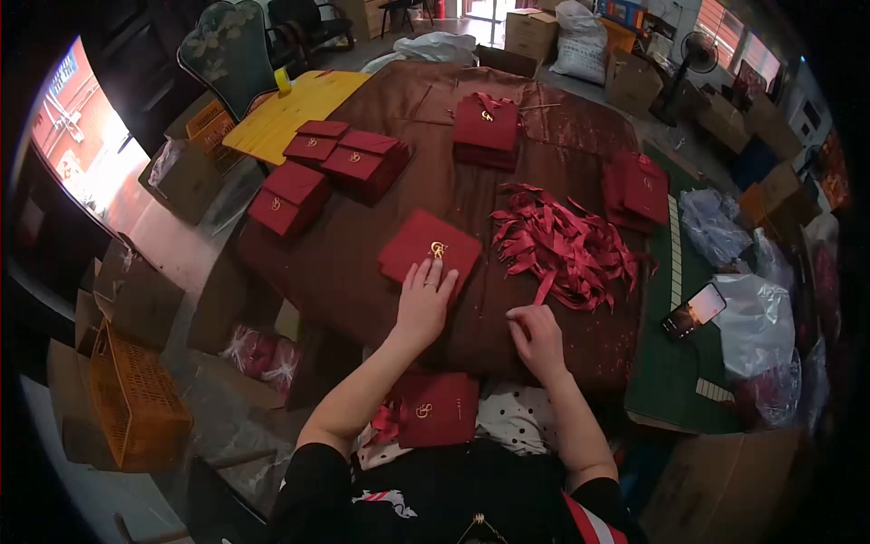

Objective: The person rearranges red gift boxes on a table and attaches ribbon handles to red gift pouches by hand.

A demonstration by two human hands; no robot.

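Note:
My left hand (424,295) lies with its fingers spread on a red pouch (430,243) that bears a gold emblem, at the middle of the brown-covered table. At the near edge of a tangled heap of red ribbons (566,245), my right hand (536,335) has its fingers curled together by the end of one ribbon. Whether that ribbon is between the fingertips is too small to tell. Another red pouch (439,410) with a ribbon rests on my lap.
Stacks of red pouches stand at the table's left (288,199), its back (487,131) and its right (636,190). A phone (694,311) and clear plastic bags (757,322) lie on the green surface at the right. An orange crate (136,399) is at the lower left.

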